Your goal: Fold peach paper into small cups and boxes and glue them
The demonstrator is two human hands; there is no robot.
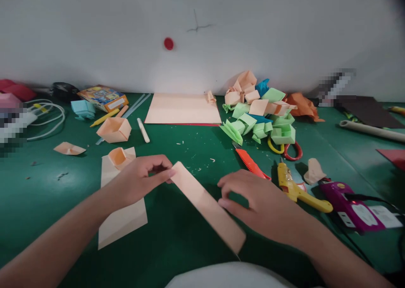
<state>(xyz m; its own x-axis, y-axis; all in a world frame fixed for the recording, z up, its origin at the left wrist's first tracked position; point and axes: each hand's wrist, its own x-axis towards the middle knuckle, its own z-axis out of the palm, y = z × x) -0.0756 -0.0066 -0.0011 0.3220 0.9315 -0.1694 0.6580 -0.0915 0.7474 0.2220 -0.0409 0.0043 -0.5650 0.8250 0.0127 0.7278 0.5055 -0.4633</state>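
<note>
A long peach paper strip point(209, 205) slants across the middle above the green table, its lower right end nearest me. My left hand point(144, 178) is closed in a pinch on the strip's upper left end. Just right of the strip hovers my right hand point(249, 201), thumb and fingers curled but apart, with nothing seen between them. Beneath my left forearm lies a peach paper sheet point(125, 224), partly hidden. A small folded peach paper piece point(118, 157) sits on its top edge, and a folded peach paper box point(114, 130) stands behind.
An orange cutter point(251, 163), a yellow glue gun point(289, 184) and a purple power strip point(351, 208) with cords lie on the right. Behind them are scissors point(292, 151) and piled green folded papers point(245, 123). A peach sheet stack point(182, 109) lies by the wall.
</note>
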